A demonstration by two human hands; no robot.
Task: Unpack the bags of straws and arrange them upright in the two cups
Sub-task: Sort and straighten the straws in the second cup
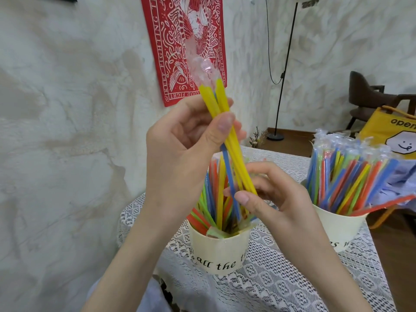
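Hands both clamp one bundle of wrapped straws [227,136]: left hand [180,154] high, right hand [270,199] low, steering it cupward.

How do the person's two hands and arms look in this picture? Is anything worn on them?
Both forearms are bare as far as the picture shows them; no sleeve covers them. The left hand and the right hand wear no gloves, and no ring, watch or bracelet can be seen. The nails on the visible fingers are short and look unpainted.
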